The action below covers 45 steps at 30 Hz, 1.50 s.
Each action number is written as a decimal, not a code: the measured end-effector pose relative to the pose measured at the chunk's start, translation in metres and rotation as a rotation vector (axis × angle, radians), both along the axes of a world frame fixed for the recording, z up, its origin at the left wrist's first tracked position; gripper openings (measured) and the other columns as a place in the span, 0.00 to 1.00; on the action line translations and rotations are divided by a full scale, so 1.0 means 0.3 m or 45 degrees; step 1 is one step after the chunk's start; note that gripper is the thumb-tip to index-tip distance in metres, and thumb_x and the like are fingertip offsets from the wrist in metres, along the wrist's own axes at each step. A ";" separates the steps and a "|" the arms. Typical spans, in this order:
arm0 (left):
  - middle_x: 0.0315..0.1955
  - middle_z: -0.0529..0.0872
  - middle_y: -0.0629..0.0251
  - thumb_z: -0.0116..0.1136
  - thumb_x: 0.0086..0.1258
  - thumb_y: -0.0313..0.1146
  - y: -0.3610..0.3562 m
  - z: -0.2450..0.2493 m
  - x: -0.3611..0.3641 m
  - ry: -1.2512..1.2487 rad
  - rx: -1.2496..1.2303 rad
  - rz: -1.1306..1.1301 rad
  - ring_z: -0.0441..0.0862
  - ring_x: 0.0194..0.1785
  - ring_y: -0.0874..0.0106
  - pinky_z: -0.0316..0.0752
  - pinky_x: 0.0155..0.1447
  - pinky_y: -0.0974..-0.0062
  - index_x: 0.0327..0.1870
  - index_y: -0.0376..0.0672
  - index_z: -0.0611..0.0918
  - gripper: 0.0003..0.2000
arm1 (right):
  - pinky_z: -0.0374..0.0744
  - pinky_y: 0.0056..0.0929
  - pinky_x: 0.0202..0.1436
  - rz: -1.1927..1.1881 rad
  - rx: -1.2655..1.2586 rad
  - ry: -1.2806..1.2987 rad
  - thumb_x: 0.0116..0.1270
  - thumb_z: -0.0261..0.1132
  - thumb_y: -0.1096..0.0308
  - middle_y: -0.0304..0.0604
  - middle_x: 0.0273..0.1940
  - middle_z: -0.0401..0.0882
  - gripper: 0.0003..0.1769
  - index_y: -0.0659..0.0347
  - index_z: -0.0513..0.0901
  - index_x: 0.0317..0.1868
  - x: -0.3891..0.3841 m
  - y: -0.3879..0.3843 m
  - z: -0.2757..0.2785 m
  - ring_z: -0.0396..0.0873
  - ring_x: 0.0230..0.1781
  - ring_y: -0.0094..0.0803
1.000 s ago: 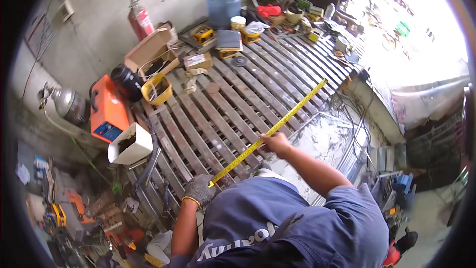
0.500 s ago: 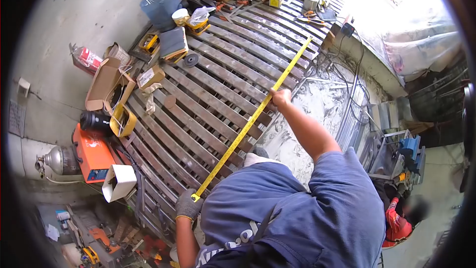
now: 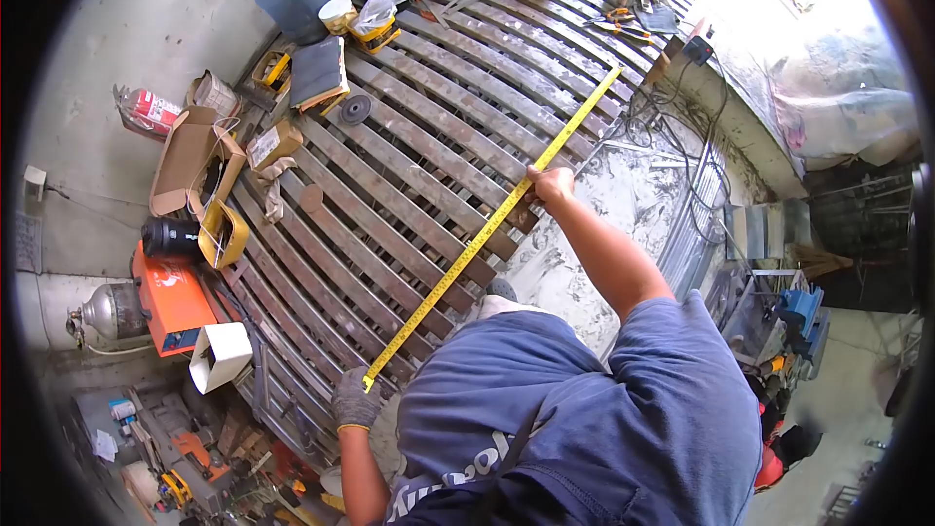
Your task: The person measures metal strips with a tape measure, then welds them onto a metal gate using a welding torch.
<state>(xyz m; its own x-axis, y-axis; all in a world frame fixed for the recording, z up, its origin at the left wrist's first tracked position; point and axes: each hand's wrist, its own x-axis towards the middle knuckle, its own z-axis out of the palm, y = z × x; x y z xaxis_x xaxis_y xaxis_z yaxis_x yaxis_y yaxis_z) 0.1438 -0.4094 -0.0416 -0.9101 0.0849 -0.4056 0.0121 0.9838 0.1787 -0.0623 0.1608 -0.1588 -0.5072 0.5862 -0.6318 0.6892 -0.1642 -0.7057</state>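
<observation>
Yellow measuring tape (image 3: 466, 258), flat and graduated, runs diagonally over the near part of the brown slatted metal counter (image 3: 414, 168). Your bare right hand (image 3: 553, 185) closes its grip on the tape partway along, thumb uppermost. Your left hand (image 3: 356, 400), in a grey knit glove, is at the tape's near end with fingers curled; how tightly its grip is closed cannot be determined. A round black disc (image 3: 355, 109) lies beside the dark-covered book (image 3: 318, 71) on the counter.
</observation>
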 end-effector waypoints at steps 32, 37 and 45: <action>0.48 0.88 0.54 0.66 0.74 0.40 -0.702 -0.047 0.265 0.103 -0.075 -0.140 0.89 0.53 0.50 0.83 0.59 0.48 0.55 0.47 0.87 0.14 | 0.86 0.28 0.30 0.638 -0.240 -0.019 0.80 0.75 0.55 0.47 0.38 0.93 0.22 0.71 0.90 0.54 0.566 -1.104 0.031 0.89 0.26 0.31; 0.49 0.89 0.55 0.65 0.75 0.39 -0.831 -0.081 0.315 0.071 -0.099 -0.124 0.90 0.55 0.53 0.82 0.61 0.48 0.54 0.46 0.88 0.12 | 0.86 0.29 0.28 0.568 -0.344 0.013 0.82 0.73 0.59 0.48 0.38 0.92 0.20 0.72 0.89 0.55 0.631 -1.298 -0.008 0.89 0.25 0.32; 0.48 0.91 0.55 0.64 0.76 0.39 -0.870 -0.102 0.314 -0.018 -0.197 -0.131 0.90 0.57 0.54 0.82 0.62 0.47 0.51 0.45 0.91 0.12 | 0.83 0.29 0.26 0.469 -0.208 0.020 0.78 0.72 0.67 0.46 0.35 0.91 0.10 0.67 0.88 0.47 0.629 -1.387 -0.029 0.88 0.24 0.33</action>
<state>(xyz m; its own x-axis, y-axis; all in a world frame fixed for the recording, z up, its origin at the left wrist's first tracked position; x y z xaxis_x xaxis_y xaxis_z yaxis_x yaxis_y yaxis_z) 0.2379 -0.6706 -0.0722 -0.8938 0.1127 -0.4340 0.1126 0.9933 0.0260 0.1264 -0.2553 -0.1675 -0.6749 0.2558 -0.6921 0.7123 -0.0189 -0.7016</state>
